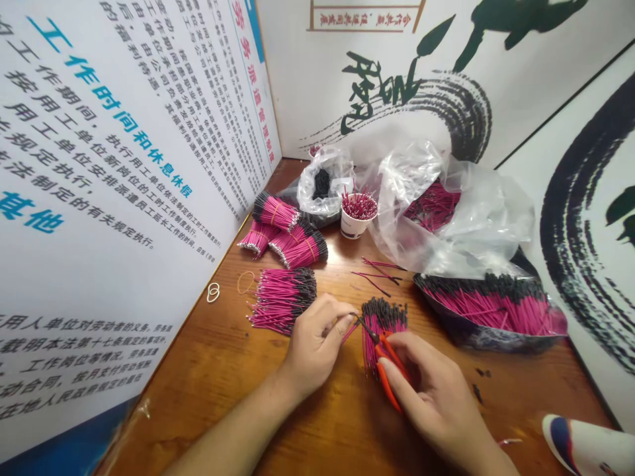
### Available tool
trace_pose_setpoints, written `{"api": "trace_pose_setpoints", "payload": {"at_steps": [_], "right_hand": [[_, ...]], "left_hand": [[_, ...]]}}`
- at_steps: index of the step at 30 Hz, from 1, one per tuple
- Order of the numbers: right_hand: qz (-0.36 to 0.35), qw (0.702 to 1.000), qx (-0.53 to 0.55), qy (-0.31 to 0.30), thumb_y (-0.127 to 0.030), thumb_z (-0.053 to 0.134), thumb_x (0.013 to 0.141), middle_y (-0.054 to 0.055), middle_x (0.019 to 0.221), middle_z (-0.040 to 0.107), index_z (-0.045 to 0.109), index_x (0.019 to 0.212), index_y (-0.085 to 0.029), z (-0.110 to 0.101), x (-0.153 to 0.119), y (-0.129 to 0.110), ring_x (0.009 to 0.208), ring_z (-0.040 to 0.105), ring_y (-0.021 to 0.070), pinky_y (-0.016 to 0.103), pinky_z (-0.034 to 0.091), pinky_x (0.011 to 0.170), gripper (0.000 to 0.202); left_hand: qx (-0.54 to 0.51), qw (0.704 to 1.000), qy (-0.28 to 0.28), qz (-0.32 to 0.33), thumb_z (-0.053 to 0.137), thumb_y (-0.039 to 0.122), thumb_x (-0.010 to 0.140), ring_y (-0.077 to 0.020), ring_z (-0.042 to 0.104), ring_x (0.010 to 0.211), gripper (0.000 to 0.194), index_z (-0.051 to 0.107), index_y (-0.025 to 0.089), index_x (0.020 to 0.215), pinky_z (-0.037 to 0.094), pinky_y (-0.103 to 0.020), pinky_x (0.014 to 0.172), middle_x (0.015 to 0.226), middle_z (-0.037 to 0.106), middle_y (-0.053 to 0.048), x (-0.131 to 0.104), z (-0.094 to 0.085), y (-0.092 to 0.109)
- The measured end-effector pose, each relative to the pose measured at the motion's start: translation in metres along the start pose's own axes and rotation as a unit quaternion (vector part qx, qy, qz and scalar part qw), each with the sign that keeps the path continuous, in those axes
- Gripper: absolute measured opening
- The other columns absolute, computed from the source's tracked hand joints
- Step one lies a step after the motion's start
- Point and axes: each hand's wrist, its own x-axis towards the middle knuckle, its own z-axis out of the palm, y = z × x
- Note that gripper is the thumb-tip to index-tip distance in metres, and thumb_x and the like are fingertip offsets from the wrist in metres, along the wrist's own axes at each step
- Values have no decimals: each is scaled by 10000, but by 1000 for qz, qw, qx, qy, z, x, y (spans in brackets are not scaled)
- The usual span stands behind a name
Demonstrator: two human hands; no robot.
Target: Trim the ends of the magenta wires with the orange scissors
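Note:
My left hand pinches a magenta wire with a dark end between thumb and fingertips. In my right hand is a pair of red-handled pliers or cutters; its dark jaws point left and meet the dark end of the wire, though whether they are closed on it I cannot tell. Under the tool lies a pile of magenta wires with black ends, partly covered by my right hand. Left of it, beside my left hand, a flat row of similar wires is laid out, silver tips leftward.
Banded wire bundles are stacked at the back left. Behind stand a paper cup of wires and a bag with black pieces. At right are a large plastic bag, a dark tray of wires and a lying cup.

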Motion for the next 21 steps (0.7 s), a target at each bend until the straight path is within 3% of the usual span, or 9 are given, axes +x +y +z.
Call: {"api": "trace_pose_setpoints", "payload": {"at_steps": [13,21], "right_hand": [[11,1000,5,-5,-300,541,959,1,723,618,597,978,-214,1,3,-3,597,580,152,261,455,563,104],[-50,997,-54,30,-262,555,943,-14,653,582,578,927,-209,-3,5,-4,559,543,149,250,428,528,60]], "left_hand": [[-3,1000,-13,-6,512,242,989,-135,557,759,209,699,156,956,420,-236,703,820,600,-33,0,-1,-4],[-12,1000,-20,-3,519,220,986,-126,561,780,200,713,170,978,426,-223,720,836,591,-26,-1,-2,-4]]}}
